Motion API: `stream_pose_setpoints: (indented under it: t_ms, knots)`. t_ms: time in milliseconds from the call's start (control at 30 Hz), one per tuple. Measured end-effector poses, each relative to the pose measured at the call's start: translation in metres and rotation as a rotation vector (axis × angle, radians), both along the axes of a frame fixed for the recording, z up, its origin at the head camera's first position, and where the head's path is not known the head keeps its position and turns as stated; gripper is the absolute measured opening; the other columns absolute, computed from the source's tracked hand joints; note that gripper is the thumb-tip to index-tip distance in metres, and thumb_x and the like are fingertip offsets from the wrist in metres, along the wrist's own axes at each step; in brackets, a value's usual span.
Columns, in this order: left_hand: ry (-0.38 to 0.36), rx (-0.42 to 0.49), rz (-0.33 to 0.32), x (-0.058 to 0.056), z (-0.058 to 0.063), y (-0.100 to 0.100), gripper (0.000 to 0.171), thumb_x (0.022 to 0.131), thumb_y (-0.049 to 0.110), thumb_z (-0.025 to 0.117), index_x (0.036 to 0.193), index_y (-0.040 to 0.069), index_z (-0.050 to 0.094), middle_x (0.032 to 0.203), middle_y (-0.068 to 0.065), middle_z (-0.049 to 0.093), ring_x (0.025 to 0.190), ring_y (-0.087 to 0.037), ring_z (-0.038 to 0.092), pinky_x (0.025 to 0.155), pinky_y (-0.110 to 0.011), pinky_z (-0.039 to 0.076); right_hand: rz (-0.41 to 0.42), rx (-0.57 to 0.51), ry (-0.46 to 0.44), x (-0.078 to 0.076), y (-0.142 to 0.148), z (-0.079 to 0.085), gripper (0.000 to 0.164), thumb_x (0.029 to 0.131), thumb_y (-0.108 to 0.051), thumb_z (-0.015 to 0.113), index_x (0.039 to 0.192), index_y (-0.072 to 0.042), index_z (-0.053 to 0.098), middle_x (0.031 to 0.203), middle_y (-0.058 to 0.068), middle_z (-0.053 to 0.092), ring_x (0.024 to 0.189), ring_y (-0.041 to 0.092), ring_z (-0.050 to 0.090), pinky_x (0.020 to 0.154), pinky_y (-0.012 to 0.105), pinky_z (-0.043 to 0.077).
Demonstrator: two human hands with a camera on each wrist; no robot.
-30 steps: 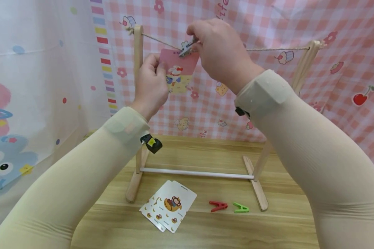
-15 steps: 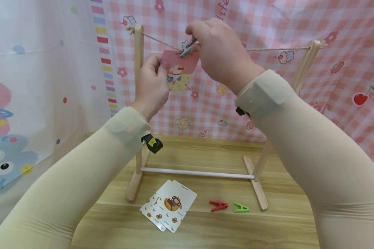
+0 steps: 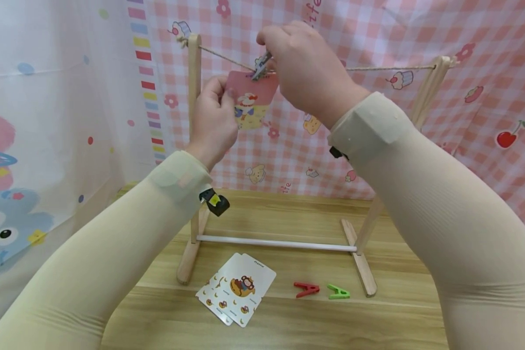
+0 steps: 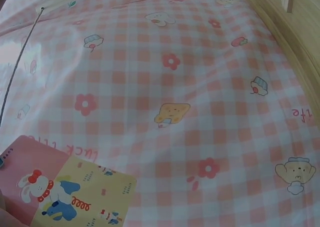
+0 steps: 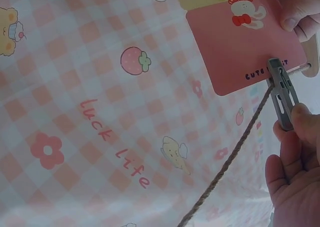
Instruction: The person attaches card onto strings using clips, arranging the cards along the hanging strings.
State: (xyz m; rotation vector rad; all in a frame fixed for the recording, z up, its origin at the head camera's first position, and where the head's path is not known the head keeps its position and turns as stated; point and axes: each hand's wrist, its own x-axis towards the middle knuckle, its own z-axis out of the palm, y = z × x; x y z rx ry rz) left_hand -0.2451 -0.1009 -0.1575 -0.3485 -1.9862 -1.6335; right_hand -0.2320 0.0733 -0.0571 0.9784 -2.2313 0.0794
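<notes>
Between thumb and fingers, my left hand (image 3: 213, 116) pinches the left edge of a pink and yellow card (image 3: 260, 90) with a rabbit on it. My right hand (image 3: 310, 73) pinches the handle end of a grey clothespin (image 5: 284, 97). In the right wrist view the clothespin's tip lies over the card's top edge, right at the twine (image 5: 235, 149). The card's top edge lines up along the twine. In the left wrist view the card (image 4: 60, 187) shows at the lower left, with most of my left hand out of view.
A wooden frame, with a left post (image 3: 194, 73) and a right post (image 3: 428, 92), carries the twine; a white rod (image 3: 275, 242) joins its feet. On the wooden table (image 3: 315, 325) lie overlapping monkey cards (image 3: 240, 287), a red clothespin (image 3: 306, 289) and a green clothespin (image 3: 339, 292).
My right hand has shifted slightly up and left, tipping the grey clothespin steeper on the card. The card tilted briefly and now hangs flatter to view. My left hand has barely moved.
</notes>
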Motion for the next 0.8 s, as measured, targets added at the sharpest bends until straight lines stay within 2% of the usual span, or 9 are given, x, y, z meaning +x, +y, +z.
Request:
stream_pose_setpoints:
  t_ms: [267, 633, 800]
  knots:
    - [-0.009, -0.01, 0.002, 0.0007, -0.0011, -0.0005, 0.025, 0.115, 0.024, 0.04, 0.127, 0.012, 0.058, 0.128, -0.003, 0.065, 0.118, -0.011, 0.065, 0.104, -0.029, 0.055, 0.039, -0.006, 0.014, -0.0017, 0.0003, -0.0016, 0.032, 0.108, -0.002, 0.053, 0.138, 0.007, 0.055, 0.126, 0.023, 0.069, 0.124, 0.039, 0.06, 0.114, 0.046, 0.045]
    - [-0.029, -0.027, 0.019, 0.0013, -0.0022, 0.0, 0.026, 0.115, 0.028, 0.039, 0.128, 0.015, 0.058, 0.131, 0.0, 0.065, 0.121, -0.01, 0.063, 0.106, -0.031, 0.054, 0.045, -0.001, 0.019, -0.0033, 0.0012, -0.0044, 0.037, 0.111, -0.004, 0.048, 0.146, 0.006, 0.051, 0.126, 0.022, 0.071, 0.129, 0.036, 0.059, 0.119, 0.042, 0.042]
    - [-0.03, -0.031, 0.023, 0.0014, -0.003, 0.0004, 0.026, 0.115, 0.028, 0.039, 0.128, 0.015, 0.057, 0.131, 0.0, 0.065, 0.121, -0.01, 0.063, 0.106, -0.031, 0.053, 0.054, 0.012, 0.058, -0.0046, 0.0022, -0.0079, 0.038, 0.112, -0.008, 0.047, 0.147, 0.007, 0.05, 0.12, 0.021, 0.072, 0.123, 0.036, 0.061, 0.116, 0.043, 0.044]
